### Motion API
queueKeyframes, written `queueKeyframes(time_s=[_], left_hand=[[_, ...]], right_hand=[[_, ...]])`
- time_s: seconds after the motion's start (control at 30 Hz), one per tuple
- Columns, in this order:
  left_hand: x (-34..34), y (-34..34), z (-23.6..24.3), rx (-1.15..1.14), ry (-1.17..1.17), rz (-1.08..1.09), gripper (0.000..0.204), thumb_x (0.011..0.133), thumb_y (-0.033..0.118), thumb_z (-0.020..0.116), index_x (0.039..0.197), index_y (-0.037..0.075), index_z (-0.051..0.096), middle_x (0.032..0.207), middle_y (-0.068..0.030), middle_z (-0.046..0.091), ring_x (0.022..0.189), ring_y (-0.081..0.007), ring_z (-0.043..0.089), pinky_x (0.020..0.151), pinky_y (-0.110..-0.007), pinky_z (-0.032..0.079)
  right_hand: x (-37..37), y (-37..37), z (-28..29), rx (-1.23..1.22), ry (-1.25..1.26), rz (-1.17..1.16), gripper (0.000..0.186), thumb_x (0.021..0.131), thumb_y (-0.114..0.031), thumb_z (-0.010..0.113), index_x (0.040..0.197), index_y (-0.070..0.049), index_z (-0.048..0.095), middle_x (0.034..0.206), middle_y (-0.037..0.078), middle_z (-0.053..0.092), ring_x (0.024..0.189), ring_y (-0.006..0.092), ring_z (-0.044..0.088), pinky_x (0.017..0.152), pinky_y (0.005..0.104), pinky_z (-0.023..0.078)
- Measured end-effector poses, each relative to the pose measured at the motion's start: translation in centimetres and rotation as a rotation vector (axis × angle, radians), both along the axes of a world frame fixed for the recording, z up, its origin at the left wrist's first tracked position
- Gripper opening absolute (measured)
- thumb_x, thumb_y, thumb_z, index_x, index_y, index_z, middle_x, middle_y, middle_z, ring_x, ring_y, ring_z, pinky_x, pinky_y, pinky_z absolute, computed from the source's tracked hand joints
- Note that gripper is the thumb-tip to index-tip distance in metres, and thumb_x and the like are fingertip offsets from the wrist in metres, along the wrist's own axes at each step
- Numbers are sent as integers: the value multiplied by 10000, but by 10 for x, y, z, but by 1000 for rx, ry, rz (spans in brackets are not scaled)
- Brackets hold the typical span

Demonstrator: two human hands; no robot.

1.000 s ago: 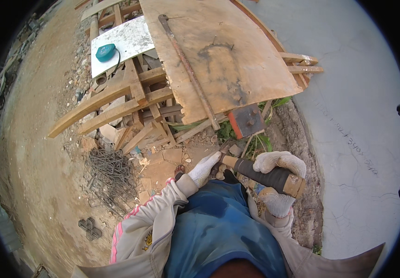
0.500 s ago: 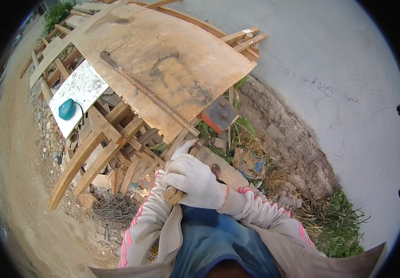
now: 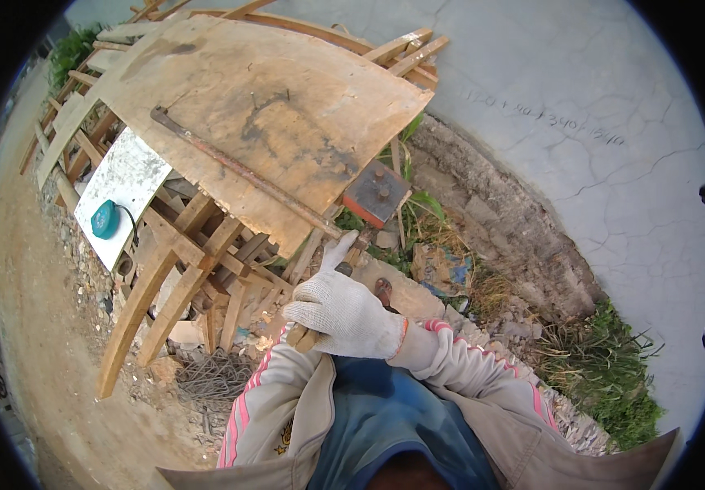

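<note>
My right hand, in a white knitted glove, is closed around a wooden handle whose blunt end sticks out toward me. The handle's far end is hidden; a small dark piece shows beyond the glove, and I cannot tell if it belongs to it. My left hand, also gloved, is mostly covered by the right one. A finger of it stretches up to the near end of a long rusty pry bar, which lies across a stained plywood sheet. Its other fingers are hidden.
Timber offcuts pile up under the plywood. A teal tape measure lies on a white board. A red-sided block with a dark top stands by the sheet's right corner. Tangled wire lies on rubble; a grey wall rises right.
The view has shifted slightly, so the plywood and bar sit farther left. My left finger now stretches out more plainly at the bar's near end. My right hand keeps its grip on the handle.
</note>
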State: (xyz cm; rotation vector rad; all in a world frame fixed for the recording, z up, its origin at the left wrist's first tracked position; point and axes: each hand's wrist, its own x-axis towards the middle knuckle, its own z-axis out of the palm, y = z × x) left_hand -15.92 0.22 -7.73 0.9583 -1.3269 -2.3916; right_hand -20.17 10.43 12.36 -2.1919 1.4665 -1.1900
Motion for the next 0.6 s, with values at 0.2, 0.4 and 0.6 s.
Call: queueKeyframes(time_s=[0.2,0.4,0.6], left_hand=[[-26,-2,-16,84,12,77,423,998,291,785,1298,2,706,1027,-90,759,899,-209,727,847,-375,608],[-42,-13,-23,94,2,158,438,990,299,803,1292,-3,704,1006,-92,758,884,-216,729,839,-381,612],[-40,-9,-15,-54,-118,263,538,945,437,851,1167,-41,744,997,-124,769,812,-201,716,766,-367,592]], right_hand=[[2,3,1,98,111,94,468,712,-184,848,1152,-134,696,1075,99,644,979,341,657,895,452,537],[6,2,1,50,126,134,452,710,-185,838,1136,-139,691,1062,107,641,971,353,652,871,470,532],[-6,7,17,74,120,149,423,710,-172,840,1111,-132,711,1079,96,662,990,355,658,879,467,534]])
